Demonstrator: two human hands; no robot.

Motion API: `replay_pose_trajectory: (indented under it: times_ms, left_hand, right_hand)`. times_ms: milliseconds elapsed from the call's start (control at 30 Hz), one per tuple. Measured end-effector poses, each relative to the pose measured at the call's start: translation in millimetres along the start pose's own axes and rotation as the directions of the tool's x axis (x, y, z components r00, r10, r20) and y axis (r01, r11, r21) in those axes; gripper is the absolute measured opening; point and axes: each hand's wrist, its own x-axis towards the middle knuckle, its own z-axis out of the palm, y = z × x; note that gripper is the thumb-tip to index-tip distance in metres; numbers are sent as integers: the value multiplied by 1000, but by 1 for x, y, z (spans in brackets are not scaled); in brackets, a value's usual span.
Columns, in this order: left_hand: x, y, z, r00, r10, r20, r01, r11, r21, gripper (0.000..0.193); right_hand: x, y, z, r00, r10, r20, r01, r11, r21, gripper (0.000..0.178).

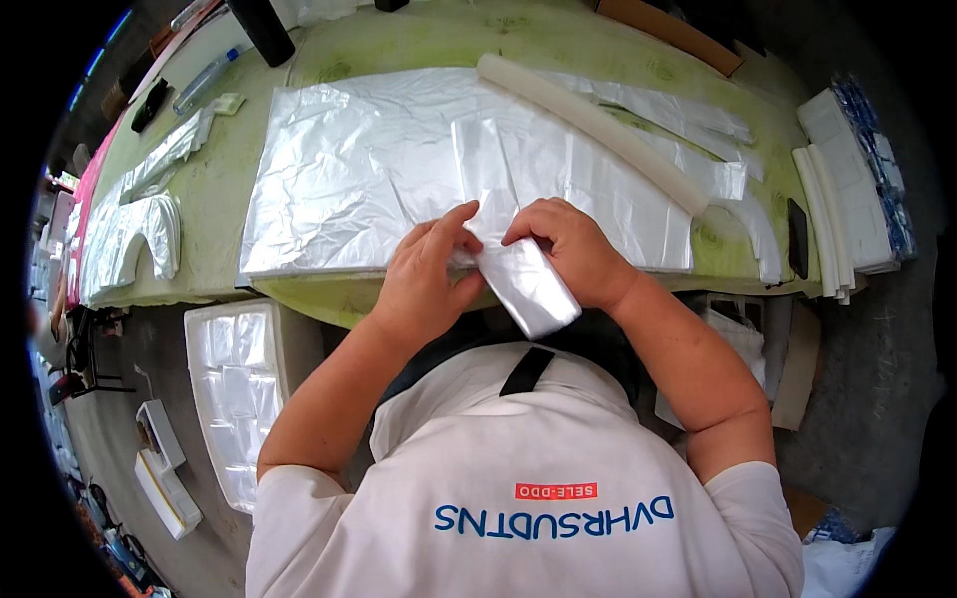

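Note:
At the near edge of the table, a folded translucent plastic bag (530, 289) is between my two hands. My left hand (421, 274) has its fingers curled at the bag's left side, with the thumb lower down along it. The fingers of my right hand (576, 249) are bent and pinch the bag's upper right edge. The bag's lower end hangs over the table edge toward my body. Just beyond my hands, a flat strip of clear plastic (481, 149) lies on a wide stack of plastic sheets (334, 169).
A long whitish tube (598, 135) lies diagonally over the sheets on the green-covered table (399, 45). Plastic pieces (140, 239) are at the left, near a bottle (206, 80). A dark phone (797, 239) rests at the right. A box of packed bags (239, 389) stands below left.

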Motion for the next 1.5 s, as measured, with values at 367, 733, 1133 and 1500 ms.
replay_pose_trajectory:
  times_ms: [367,733,1133,1500]
  left_hand:
    - [13,-5,1,977,-33,-212,72,981,179,67]
    - [47,-3,-4,904,134,406,-283,899,334,102]
    - [57,15,6,683,408,605,-573,814,97,83]
    - [73,24,16,582,446,679,-615,789,9,90]
  right_hand:
    - [45,1,-6,853,498,157,-507,861,26,30]
    - [25,-5,1,851,525,20,-525,848,78,50]
    - [-53,-11,3,855,517,-27,-453,772,446,49]
    - [-72,-12,-14,863,212,-458,-237,972,3,35]
